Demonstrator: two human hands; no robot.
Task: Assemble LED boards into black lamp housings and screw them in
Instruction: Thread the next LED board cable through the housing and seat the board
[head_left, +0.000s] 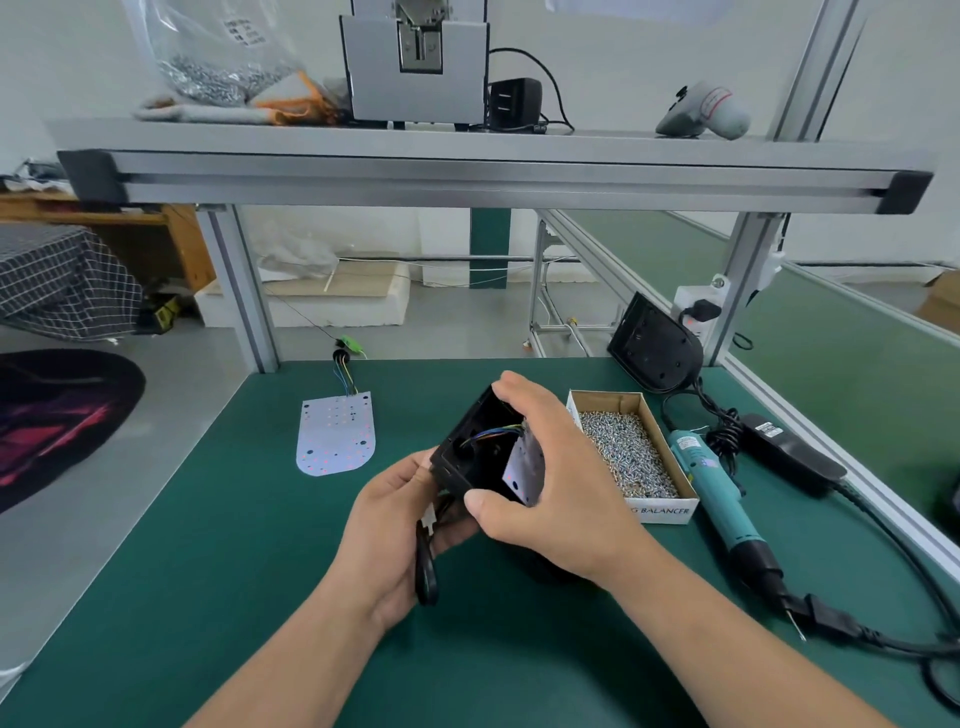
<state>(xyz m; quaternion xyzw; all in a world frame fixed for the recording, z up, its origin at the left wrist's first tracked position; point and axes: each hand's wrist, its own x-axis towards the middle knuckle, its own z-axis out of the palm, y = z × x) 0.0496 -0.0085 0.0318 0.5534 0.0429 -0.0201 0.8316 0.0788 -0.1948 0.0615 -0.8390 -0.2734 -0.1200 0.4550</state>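
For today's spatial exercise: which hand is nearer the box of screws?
Right. The right hand sits just left of the box of screws; the left hand is farther left, beyond the housing.

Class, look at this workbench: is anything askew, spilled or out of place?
Nothing is spilled. The LED board sits tilted on edge in the black housing, not yet flat. A second housing stands propped on edge at the back right.

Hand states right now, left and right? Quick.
Left hand: grips the lower end of the black housing.
Right hand: grips the same housing from the other side, palm over the LED board.
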